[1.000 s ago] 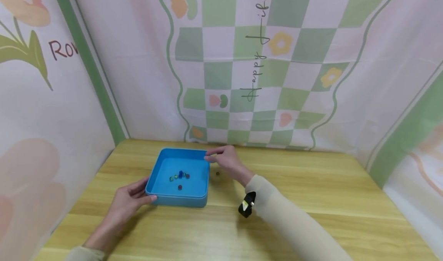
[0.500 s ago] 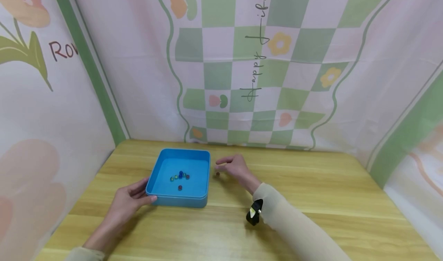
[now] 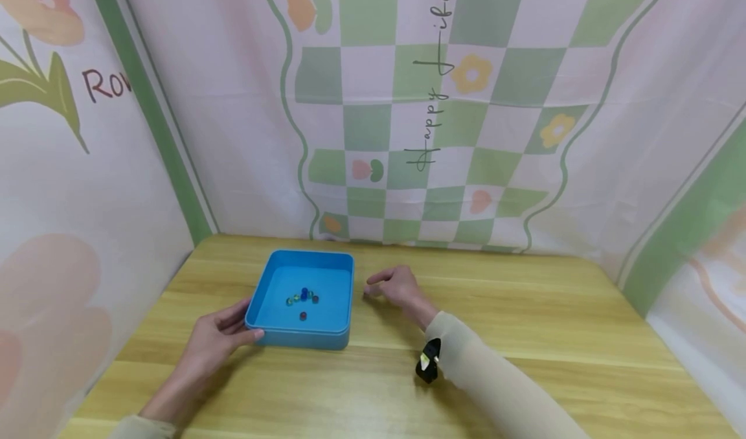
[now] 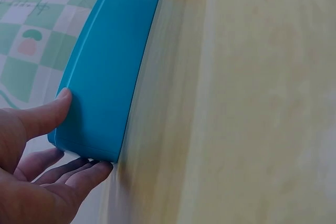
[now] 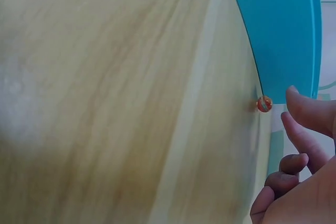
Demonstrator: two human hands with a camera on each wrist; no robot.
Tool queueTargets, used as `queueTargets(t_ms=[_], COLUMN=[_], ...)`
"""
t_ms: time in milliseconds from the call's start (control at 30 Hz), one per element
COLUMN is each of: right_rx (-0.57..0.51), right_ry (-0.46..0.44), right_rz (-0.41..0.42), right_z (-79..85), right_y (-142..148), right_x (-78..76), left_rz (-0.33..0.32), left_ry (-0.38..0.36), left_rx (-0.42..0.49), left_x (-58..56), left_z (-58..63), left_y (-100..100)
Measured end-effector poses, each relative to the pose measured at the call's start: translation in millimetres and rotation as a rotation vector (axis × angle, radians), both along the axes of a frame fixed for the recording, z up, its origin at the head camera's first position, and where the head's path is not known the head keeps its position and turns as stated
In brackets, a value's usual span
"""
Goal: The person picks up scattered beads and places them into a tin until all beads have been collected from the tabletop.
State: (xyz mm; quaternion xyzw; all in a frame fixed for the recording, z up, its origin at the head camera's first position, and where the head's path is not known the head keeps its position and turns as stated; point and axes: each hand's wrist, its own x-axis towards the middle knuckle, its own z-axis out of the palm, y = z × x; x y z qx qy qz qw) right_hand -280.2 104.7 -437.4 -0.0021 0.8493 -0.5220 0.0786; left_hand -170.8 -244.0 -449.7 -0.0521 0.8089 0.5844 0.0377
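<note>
A square blue box (image 3: 300, 340) stands on the table. My left hand (image 3: 212, 337) holds its near left corner, the thumb (image 4: 50, 114) against the front wall and the fingers round the side. Several small glass marbles (image 3: 304, 294), blue, green and reddish, lie grouped on the box floor, with one reddish marble (image 3: 303, 316) nearer the front. To the right of the box, my right hand (image 3: 399, 286) is low over the table, thumb and index finger apart. Just beyond their tips, in the right wrist view, an orange-red marble (image 5: 264, 104) sits by the box wall, seemingly untouched.
The light wooden table (image 3: 524, 322) extends right and forward of the box. A patterned curtain (image 3: 408, 135) hangs along its back edge, and more printed cloth (image 3: 105, 186) stands at the left. A black device (image 3: 429, 361) is strapped to my right wrist.
My right hand has come away from the box's far right corner, moving right and down to the loose marble. The left hand and the box stay in place.
</note>
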Motion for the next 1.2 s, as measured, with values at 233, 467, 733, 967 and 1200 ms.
queueTargets(t_ms=[233,467,733,967,1200], right_rx=[-0.002,0.027,0.077,0.118,0.134], right_ry=[-0.015,0.003,0.017,0.015,0.023], right_rz=[-0.008,-0.009,0.007,-0.002,-0.008], right_z=[-3.9,-4.6,-5.0,-6.8,-7.1], right_y=[-3.1,-5.3,-8.6,-9.6,-9.8], right_x=[1.8,3.0,0.6,-1.0,0.9], left_rz=[0.002,-0.009,0.005,0.005,0.004], left_ry=[0.000,0.006,-0.003,-0.002,-0.004], left_rx=[-0.018,-0.023,-0.031,-0.042,-0.032], left_x=[0.5,0.5,0.6,1.5,0.8], left_z=[-0.2,1.7,2.0,2.2,1.0], left_y=[0.2,0.6,0.6,1.0,0.9])
